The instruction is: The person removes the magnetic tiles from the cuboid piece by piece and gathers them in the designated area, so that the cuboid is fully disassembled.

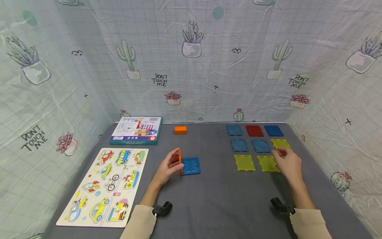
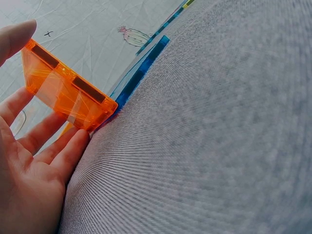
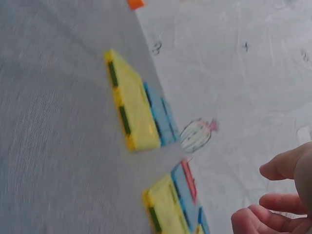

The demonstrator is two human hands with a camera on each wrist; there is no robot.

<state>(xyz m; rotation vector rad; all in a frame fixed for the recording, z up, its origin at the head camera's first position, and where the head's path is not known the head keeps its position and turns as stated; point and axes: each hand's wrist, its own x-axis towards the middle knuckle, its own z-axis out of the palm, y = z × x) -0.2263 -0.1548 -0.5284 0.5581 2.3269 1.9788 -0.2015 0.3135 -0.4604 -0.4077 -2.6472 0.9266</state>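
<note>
An orange translucent magnetic tile (image 2: 68, 92) stands on edge, pinched between the thumb and fingers of my left hand (image 1: 165, 168). Its lower edge meets the left side of a blue magnetic tile (image 1: 191, 166) lying flat on the table. On the other side, my right hand (image 1: 288, 165) hovers by the yellow tiles with loosely bent fingers; in the right wrist view nothing sits between thumb and fingers. Closest to it are a front yellow tile (image 1: 266, 164) and another yellow tile (image 1: 280, 143), partly covered by the hand. A further yellow tile (image 1: 244, 163) lies to their left.
Behind the yellow tiles lie several blue tiles (image 1: 239, 145) and a red tile (image 1: 254, 130). An orange block (image 1: 180, 130) is near the back edge. A boxed set (image 1: 135, 131) and a wooden picture puzzle board (image 1: 102, 186) occupy the left. Printed cloth walls surround the table.
</note>
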